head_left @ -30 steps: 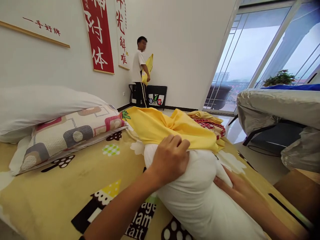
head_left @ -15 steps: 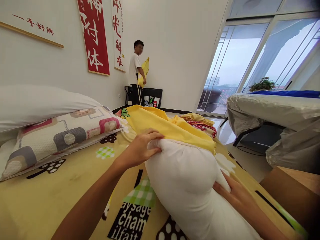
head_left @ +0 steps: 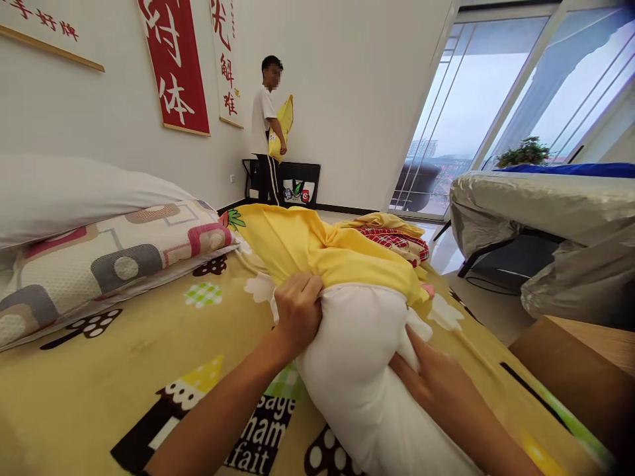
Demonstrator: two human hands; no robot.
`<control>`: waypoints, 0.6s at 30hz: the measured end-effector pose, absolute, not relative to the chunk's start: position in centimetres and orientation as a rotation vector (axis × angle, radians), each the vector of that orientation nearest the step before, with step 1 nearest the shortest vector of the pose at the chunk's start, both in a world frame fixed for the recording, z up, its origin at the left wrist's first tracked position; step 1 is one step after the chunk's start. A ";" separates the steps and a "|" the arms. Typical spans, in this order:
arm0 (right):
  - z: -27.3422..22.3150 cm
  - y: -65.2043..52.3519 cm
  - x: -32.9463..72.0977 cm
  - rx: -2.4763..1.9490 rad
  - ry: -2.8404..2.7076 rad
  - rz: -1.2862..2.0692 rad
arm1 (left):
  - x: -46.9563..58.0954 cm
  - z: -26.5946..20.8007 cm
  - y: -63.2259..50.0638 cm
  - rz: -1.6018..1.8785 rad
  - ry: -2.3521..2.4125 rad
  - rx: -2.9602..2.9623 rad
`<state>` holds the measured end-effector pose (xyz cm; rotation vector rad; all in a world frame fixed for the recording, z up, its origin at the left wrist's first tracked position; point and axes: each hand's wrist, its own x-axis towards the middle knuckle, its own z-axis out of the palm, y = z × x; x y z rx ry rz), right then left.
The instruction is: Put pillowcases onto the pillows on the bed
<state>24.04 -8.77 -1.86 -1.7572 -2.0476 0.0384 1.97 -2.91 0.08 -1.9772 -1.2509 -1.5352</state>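
Observation:
A plump white pillow [head_left: 362,370] lies lengthwise in front of me, its far end at the mouth of a yellow pillowcase [head_left: 278,241]. The pillowcase spreads away from me, wrinkled, with a carrot print at its far left corner. My left hand [head_left: 300,307] is closed in a fist on the pillowcase's edge, beside the pillow's far left corner; its fingertips are hidden. On the right side of the pillow, my right hand [head_left: 436,373] pinches a fold of white fabric between thumb and fingers. How deep the pillow sits inside the case is hidden.
Beneath lies a tan patterned bedspread [head_left: 139,350]. Two other pillows, one patterned [head_left: 124,264], rest at left. Folded red-checked cloth [head_left: 391,244] lies beyond. A person [head_left: 265,125] stands by the wall holding yellow fabric. A wooden box-like piece [head_left: 585,350] and plastic-wrapped furniture [head_left: 536,205] are at right.
My left hand has gone from a loose pinch at the pillow's corner to a fist on the pillowcase edge, bunching the yellow cloth. My right hand keeps its hold; the view has tilted slightly down.

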 end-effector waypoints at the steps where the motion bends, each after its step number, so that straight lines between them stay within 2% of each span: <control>1: -1.7 -8.6 23.9 -1.825 -2.067 0.051 | 2.1 0.1 -3.2 -1.543 -1.228 -1.989; 6: -0.4 -7.9 23.8 -1.883 -2.092 0.223 | 0.3 4.6 -5.6 -1.469 -1.287 -2.448; 10: 0.3 -8.3 23.0 -1.863 -2.100 0.213 | -0.8 8.0 -6.8 -1.085 -1.455 -2.687; 14: 1.0 -9.2 21.3 -1.959 -2.145 0.168 | -0.1 7.5 -7.5 -0.787 -1.415 -2.373; 18: 1.5 -9.9 19.7 -1.986 -2.211 0.087 | 0.2 4.8 -8.5 -0.730 -1.349 -2.168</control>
